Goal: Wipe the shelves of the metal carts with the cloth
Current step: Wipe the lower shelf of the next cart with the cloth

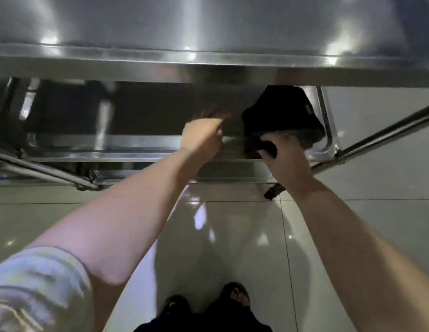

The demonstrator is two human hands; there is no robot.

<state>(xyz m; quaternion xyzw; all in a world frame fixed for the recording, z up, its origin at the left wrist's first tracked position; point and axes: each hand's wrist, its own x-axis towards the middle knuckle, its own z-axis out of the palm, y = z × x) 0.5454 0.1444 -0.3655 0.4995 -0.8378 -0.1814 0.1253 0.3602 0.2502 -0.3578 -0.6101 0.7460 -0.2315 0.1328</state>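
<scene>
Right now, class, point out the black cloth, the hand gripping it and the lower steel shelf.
Black cloth (pixel 280 111), head view: middle of the bunched fabric.
Right hand (pixel 286 156), head view: back of the hand.
Lower steel shelf (pixel 100 142), head view: its bare front rim.

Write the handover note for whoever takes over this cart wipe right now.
Left hand: at the front rim of the lower shelf, fingers bent; grip unclear.
Right hand: grips the black cloth, which lies on that shelf's right end.
Done: wiped areas cannot be told apart.
Left: probably sweep the cloth leftward along the lower shelf, then the top shelf.
</scene>
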